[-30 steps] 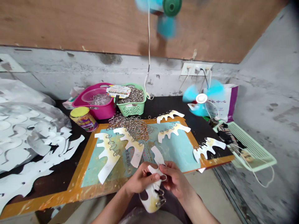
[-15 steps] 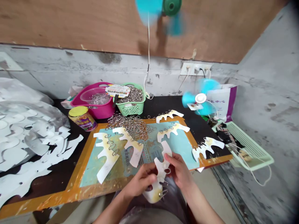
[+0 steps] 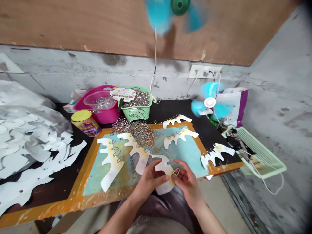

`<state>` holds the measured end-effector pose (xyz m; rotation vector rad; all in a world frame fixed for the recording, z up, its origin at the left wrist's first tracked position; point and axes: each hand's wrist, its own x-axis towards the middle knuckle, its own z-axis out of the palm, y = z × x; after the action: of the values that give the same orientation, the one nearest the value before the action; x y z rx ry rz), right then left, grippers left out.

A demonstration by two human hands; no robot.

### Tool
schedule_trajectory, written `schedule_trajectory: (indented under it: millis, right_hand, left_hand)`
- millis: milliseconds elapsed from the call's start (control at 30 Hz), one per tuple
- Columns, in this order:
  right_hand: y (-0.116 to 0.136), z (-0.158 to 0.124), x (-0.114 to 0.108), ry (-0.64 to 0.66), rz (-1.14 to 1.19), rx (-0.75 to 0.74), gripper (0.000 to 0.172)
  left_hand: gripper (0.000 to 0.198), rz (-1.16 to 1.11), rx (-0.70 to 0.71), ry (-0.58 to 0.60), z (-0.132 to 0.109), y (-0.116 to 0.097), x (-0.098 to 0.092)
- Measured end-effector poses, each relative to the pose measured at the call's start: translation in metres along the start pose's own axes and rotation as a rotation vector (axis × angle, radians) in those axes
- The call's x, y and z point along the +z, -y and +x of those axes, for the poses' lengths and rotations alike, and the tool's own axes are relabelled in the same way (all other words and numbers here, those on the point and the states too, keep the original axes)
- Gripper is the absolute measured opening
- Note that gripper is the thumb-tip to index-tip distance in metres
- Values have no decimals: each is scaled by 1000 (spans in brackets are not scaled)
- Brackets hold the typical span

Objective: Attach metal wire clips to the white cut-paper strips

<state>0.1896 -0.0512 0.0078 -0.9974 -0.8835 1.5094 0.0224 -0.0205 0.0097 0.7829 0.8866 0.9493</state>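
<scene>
Carefully, the fingers of the right hand (image 3: pixel 187 186) pinch narrowly on a small steel ring (image 3: pixel 175 172), while the widely spread left hand (image 3: pixel 149 183) grips a white, yellow-stained card cutout (image 3: pixel 163 167), seemingly to offer its edge, above the near rim of a teal, orange-framed board (image 3: pixel 109 194), with a heap of steel rings (image 3: pixel 136 131) at far left.

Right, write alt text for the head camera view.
The left hand and right hand hold a white cutout, with a metal ring at the right fingers. Below lies a painted board bearing more cutouts and a heap of rings; a blue fan spins beyond.
</scene>
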Motion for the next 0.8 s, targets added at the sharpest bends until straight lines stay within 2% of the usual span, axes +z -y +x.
schedule_trajectory:
  millis: [67,200,333,567,700,800]
  right_hand:
    - [0,-4,2,-44,-91,-48,45]
    - [3,-7,3,-133,-273,-142,29]
    - [6,-6,0,-228,-403,-225,22]
    - [-7,1,0,-406,-270,-238,17]
    - [-12,4,-4,-407,-266,-213,17]
    - [-9,4,-11,-311,-281,-133,17]
  left_hand:
    - [67,21,19,-5,-1,2,4]
    - [35,5,79,-18,-2,9,12]
    - [31,-34,91,-52,-4,12,19]
    - [30,-79,67,-99,-4,14,26]
    - [30,-84,62,-159,-2,18,28]
    - [31,-112,81,-172,-3,18,32]
